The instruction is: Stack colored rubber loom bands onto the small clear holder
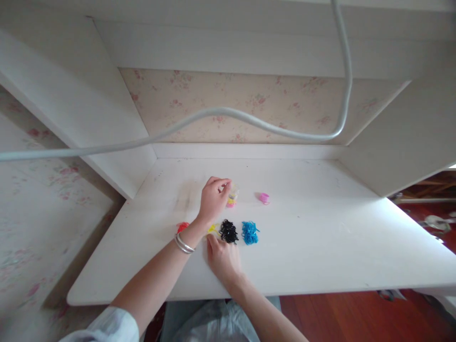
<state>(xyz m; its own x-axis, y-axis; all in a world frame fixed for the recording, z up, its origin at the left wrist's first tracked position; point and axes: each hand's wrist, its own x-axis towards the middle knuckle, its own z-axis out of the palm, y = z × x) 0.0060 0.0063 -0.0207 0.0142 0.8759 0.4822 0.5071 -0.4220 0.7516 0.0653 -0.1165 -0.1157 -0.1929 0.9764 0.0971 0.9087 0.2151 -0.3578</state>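
My left hand (213,197) reaches over the desk with thumb and fingers pinched together. Its fingertips are at the edge of a small mixed heap (232,195) of clear, yellow and pink pieces, perhaps in a clear bag. Whatever the pinch holds is too small to make out. Nearer to me, my right hand (225,260) rests low with curled fingers beside a yellow pile (213,229) of thin, band-like strands. A black pile (228,231) lies just beyond its knuckles, and a blue pile (250,232) sits to the right. My left forearm partly covers a red pile (183,226).
A small pink-purple bundle (264,198) lies farther back on the white desk (320,247). Side panels and a back wall with floral paper enclose the desk. A pale cable (224,111) crosses the upper view.
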